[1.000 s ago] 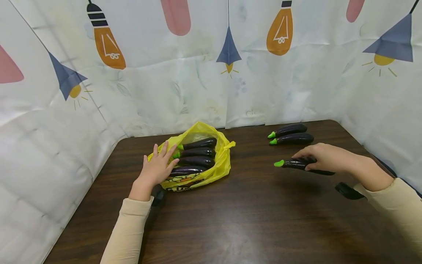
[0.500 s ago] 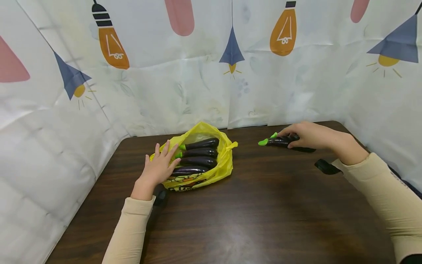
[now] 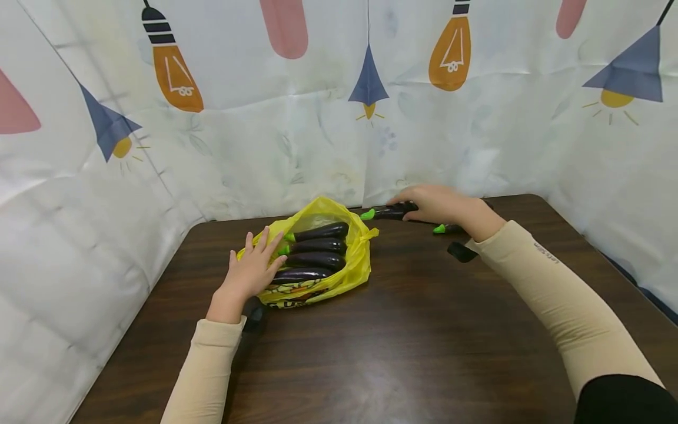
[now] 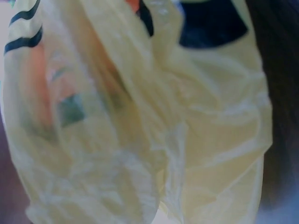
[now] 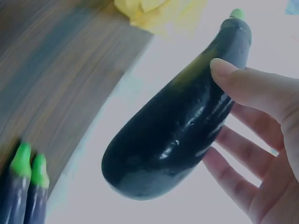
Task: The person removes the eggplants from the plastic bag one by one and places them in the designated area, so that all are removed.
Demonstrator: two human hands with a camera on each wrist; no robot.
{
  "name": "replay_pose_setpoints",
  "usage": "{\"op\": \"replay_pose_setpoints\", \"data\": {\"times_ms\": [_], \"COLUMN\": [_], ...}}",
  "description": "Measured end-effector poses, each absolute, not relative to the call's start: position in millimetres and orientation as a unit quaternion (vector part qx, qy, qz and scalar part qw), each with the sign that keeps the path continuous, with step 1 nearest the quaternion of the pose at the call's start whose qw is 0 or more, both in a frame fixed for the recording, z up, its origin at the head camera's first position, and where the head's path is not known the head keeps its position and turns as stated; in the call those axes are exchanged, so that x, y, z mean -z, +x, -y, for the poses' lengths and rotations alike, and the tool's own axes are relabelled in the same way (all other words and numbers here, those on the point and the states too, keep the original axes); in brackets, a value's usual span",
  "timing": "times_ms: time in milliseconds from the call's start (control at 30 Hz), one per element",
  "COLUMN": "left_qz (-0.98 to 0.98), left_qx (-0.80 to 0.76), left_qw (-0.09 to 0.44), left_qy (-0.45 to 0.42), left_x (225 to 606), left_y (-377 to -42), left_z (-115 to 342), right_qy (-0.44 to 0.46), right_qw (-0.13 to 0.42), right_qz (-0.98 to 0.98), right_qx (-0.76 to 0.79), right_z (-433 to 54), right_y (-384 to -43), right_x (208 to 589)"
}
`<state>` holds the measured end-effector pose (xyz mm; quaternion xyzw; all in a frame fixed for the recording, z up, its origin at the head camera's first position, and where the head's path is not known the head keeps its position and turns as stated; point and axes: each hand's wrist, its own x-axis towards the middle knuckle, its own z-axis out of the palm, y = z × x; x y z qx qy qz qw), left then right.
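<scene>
My right hand [image 3: 442,207] grips an eggplant [image 3: 391,212] near the table's back edge. Its bright green stem points left, towards the bag. Seen from the right wrist, the thumb lies across the glossy dark eggplant [image 5: 173,126] and the fingers are behind it. My left hand [image 3: 249,272], fingers straight and spread, rests on the left side of a yellow plastic bag [image 3: 357,268]. Several dark eggplants [image 3: 318,245] lie side by side in the bag's open mouth. Crumpled bag film [image 4: 140,130] fills the left wrist view, and the left hand is hidden there.
Two more eggplants [image 5: 16,196] lie on the table at the back right, largely covered by the right forearm in the head view. The brown wooden table [image 3: 371,353] ends against a white printed curtain [image 3: 238,147] behind it.
My right hand has carried the eggplant left and back, from the table's right side, past the two lying eggplants, to near the bag. The left hand stays on the bag.
</scene>
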<state>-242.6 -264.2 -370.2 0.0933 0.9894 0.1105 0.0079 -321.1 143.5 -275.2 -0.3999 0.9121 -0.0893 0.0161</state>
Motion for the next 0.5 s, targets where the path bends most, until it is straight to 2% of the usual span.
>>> {"op": "replay_pose_setpoints", "data": {"times_ms": [167, 333, 500], "left_qz": [-0.990, -0.989, -0.989], "left_qx": [-0.110, -0.113, -0.114], "left_qw": [0.008, 0.004, -0.005], "left_qy": [0.092, 0.094, 0.097], "left_x": [371, 372, 373], "left_y": [-242, -242, -244], "left_z": [266, 267, 265], "right_qy": [-0.401, -0.387, -0.391], "right_qw": [0.014, 0.010, -0.017], "right_qz": [-0.909, -0.898, -0.878], "right_qx": [0.116, 0.209, 0.276], "right_z": [-111, -83, -60], "right_y": [-333, -343, -348], "right_x": [275, 284, 297]}}
